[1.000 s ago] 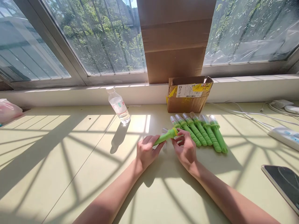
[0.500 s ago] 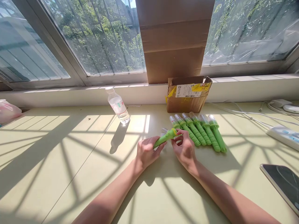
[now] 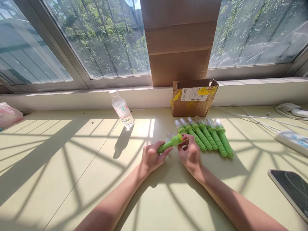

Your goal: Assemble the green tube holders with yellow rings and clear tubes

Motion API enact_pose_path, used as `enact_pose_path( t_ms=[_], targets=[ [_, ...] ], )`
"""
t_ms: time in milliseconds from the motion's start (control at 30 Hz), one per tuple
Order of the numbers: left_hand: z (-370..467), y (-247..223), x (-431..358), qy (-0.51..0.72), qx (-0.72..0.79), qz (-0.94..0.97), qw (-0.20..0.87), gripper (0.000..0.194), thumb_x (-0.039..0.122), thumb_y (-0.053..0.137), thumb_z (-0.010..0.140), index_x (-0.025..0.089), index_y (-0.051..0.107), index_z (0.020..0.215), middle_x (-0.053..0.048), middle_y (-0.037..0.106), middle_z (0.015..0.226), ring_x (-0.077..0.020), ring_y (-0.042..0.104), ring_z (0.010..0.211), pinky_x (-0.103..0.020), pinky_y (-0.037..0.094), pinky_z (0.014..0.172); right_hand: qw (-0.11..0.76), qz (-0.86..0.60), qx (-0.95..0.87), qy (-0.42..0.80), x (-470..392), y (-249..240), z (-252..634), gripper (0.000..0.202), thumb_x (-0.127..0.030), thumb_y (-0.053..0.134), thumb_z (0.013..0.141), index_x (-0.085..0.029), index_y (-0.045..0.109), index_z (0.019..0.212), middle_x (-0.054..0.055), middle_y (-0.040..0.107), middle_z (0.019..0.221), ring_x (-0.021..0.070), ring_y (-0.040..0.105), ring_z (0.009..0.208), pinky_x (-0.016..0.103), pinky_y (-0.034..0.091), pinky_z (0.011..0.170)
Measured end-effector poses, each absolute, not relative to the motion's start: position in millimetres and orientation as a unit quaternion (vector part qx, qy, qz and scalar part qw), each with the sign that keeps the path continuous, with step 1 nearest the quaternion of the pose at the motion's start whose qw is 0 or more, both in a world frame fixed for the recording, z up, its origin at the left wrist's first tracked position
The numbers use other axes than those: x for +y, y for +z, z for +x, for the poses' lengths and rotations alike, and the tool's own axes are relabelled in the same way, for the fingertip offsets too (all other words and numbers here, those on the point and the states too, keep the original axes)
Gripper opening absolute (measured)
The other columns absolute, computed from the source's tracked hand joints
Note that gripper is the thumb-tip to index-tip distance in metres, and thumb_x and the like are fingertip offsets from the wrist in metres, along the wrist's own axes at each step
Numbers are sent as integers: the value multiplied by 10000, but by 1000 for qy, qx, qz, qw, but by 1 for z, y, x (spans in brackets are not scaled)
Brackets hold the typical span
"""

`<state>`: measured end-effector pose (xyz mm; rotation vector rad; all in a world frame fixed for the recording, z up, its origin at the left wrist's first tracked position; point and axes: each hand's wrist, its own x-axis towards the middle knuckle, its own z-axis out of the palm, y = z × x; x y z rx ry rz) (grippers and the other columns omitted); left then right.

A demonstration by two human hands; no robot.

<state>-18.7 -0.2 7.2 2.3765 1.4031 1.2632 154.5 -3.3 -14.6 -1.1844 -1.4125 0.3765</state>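
My left hand is closed round the body of a green stick-shaped handle, which tilts up toward the right. At its yellow-ringed end, the fingertips of my right hand pinch it; what lies between them is partly hidden. A clear plastic piece shows just behind the handle, partly covered by it. Right of my hands, several similar green sticks with clear caps lie side by side on the pale table.
A clear bottle stands at the back left of my hands. An opened cardboard box sits by the window ledge. To the right are white cables, a power strip and a phone. A pink bag is far left.
The green handle has turned slightly in my grasp, and its left end has dipped a little. Both hands stay in nearly the same place.
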Motion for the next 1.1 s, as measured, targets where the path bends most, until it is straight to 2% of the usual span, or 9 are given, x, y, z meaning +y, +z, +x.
enact_pose_path(
  t_ms=[100, 267, 567, 933, 1100],
  targets=[
    [-19, 8, 0, 411, 469, 778, 73, 278, 429, 637, 884, 161, 709, 901, -9, 690, 618, -110, 549, 464, -231, 418, 481, 587, -507, -612, 155, -4, -15, 155, 157, -289, 555, 862, -203, 539, 993, 61, 694, 997, 184, 657, 672, 317, 488, 552],
    [-18, 8, -2, 393, 494, 771, 83, 303, 459, 617, 887, 177, 718, 929, -14, 695, 631, -117, 550, 477, -236, 409, 494, 580, -526, -608, 131, -4, -12, 154, 137, -266, 533, 855, -199, 529, 974, 66, 692, 947, 177, 638, 617, 310, 467, 521],
    [-18, 7, -1, 385, 518, 756, 106, 312, 464, 626, 872, 175, 728, 927, -5, 656, 600, -107, 487, 459, -239, 377, 501, 575, -525, -611, 141, -4, -11, 152, 139, -279, 543, 857, -210, 516, 975, 56, 672, 881, 198, 647, 638, 326, 485, 514],
    [-17, 18, 0, 388, 537, 703, 256, 344, 499, 643, 832, 157, 678, 817, 44, 527, 562, -85, 402, 507, -211, 306, 474, 571, -519, -605, 195, -4, -10, 151, 205, -381, 578, 861, -240, 515, 996, 47, 672, 910, 189, 639, 614, 332, 508, 460],
    [-16, 23, 1, 390, 531, 688, 305, 361, 507, 644, 823, 149, 656, 778, 59, 457, 540, -78, 361, 495, -217, 279, 465, 581, -517, -601, 184, -6, -8, 151, 183, -349, 591, 857, -214, 542, 970, 55, 692, 935, 168, 627, 600, 300, 502, 456]
  ],
)
